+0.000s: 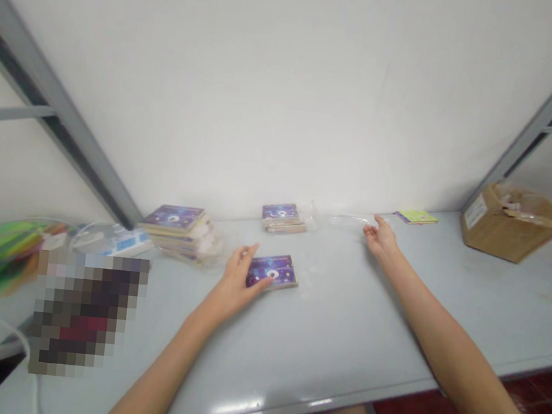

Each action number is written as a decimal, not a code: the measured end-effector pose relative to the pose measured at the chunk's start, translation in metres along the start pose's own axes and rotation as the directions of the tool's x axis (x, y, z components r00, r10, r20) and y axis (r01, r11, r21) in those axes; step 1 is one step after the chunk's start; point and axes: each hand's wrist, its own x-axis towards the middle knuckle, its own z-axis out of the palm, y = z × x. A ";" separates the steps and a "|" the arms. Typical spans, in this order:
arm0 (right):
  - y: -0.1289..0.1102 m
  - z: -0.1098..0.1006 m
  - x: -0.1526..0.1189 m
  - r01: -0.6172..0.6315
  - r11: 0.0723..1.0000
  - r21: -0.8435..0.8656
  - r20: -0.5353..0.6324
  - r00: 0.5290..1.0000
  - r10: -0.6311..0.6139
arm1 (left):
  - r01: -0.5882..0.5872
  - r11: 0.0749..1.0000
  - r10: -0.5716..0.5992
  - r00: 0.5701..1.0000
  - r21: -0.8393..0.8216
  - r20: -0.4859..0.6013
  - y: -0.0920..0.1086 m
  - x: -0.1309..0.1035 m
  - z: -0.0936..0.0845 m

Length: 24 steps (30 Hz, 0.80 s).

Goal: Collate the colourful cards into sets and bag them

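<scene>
My left hand (pixel 240 275) is closed on the left side of a small purple notebook (pixel 279 271) with a starry cover, the thumb over its front edge. The notebook lies on the table. My right hand (pixel 380 238) is stretched far forward, its thumb and loosely curled fingers apart. Beside its fingertips is a clear plastic bag (pixel 350 221), hard to make out against the table. Behind the held notebook sits a small stack of similar notebooks (pixel 280 215) in clear wrapping. A taller stack (pixel 174 218) with plastic around it stands to the left.
A yellow-green booklet (pixel 417 217) lies by the wall. At the far right stands an open cardboard box (pixel 513 223) with plastic inside. A power strip (pixel 129 241), blurred green items (pixel 3 252) and a white cable (pixel 24 339) are on the left. Metal posts (pixel 81 149) flank the table (pixel 331 342).
</scene>
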 end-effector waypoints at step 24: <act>0.034 0.019 -0.051 0.105 0.959 -0.264 0.337 0.942 -0.010 | 0.297 0.885 -0.089 0.863 0.358 -0.497 -0.079 0.010 -0.071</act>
